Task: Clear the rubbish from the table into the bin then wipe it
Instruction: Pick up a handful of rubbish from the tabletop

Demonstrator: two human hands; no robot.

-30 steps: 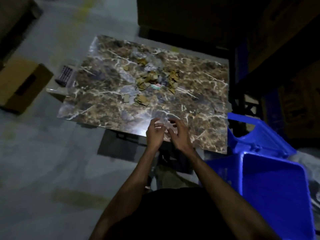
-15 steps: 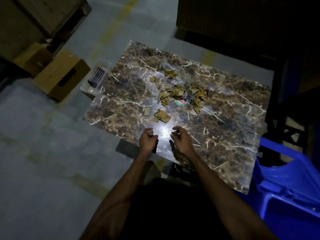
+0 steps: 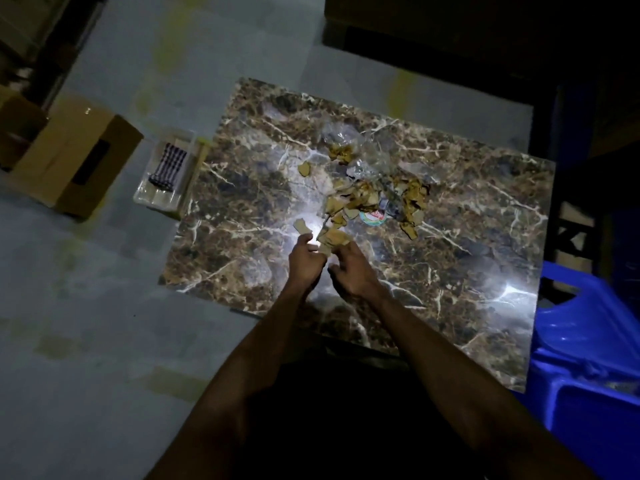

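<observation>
Dim light hides whether my left hand (image 3: 306,263) and right hand (image 3: 353,268), fingers curled, hold anything. Tan torn cardboard scraps (image 3: 360,199) lie mid-surface (image 3: 467,237); blue bin (image 3: 588,358) is cut off.

Looks like a dim storeroom or warehouse; bare concrete floor (image 3: 104,306) with worn yellow paint, cardboard boxes (image 3: 74,164) upper left, blue plastic crate (image 3: 585,368) lower right.

Both hands reach over the marble-patterned table (image 3: 467,271); the left hand (image 3: 304,263) and right hand (image 3: 353,268) meet at a cardboard scrap (image 3: 332,237). Torn cardboard pieces (image 3: 356,199) and crumpled clear plastic (image 3: 367,161) lie beyond. A blue bin (image 3: 588,375) stands at the right.
</observation>
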